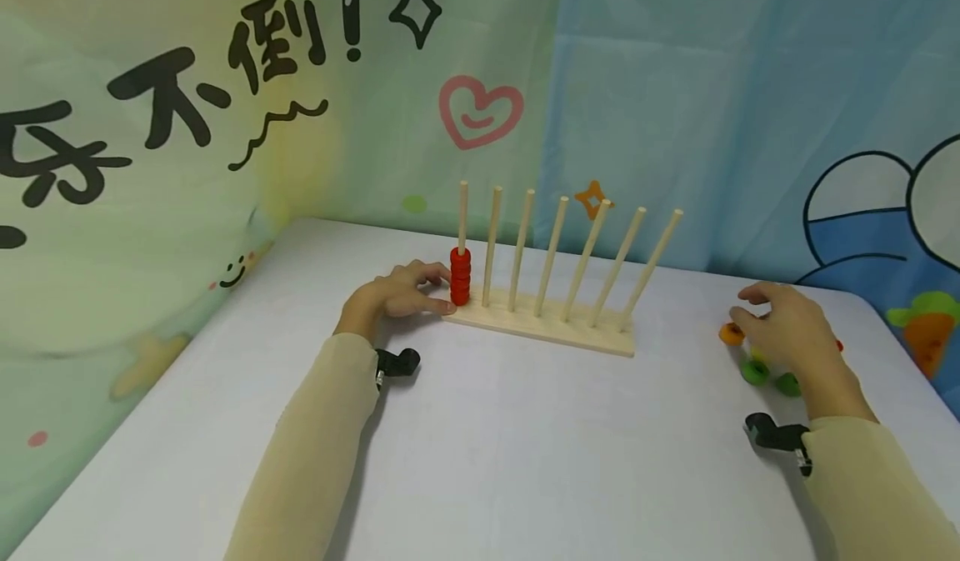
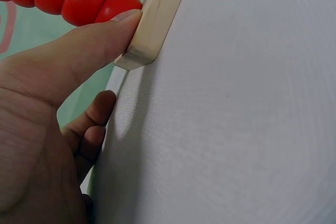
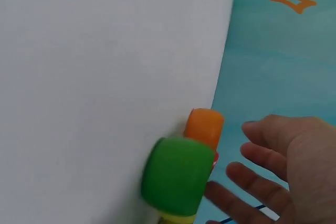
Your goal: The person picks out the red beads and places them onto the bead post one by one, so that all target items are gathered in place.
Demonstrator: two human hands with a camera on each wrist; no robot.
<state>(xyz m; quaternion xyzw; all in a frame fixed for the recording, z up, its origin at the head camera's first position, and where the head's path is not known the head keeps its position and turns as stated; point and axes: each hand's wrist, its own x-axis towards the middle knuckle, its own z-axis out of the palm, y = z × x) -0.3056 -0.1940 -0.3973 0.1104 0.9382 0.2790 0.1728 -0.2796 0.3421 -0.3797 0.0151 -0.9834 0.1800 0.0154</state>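
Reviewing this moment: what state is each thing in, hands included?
Board: lying flat on the table
Red beads: stacked on the leftmost peg
Other six pegs: bare
Loose beads: clustered, partly hidden
Left hand: thumb touching the board
Right hand: relaxed, visibly holding nothing

Left sleeve (image 1: 311,440), right sleeve (image 1: 873,482): long, plain, beige. Left wrist mount (image 1: 400,363), right wrist mount (image 1: 771,434): black, round-ended, silvery part.
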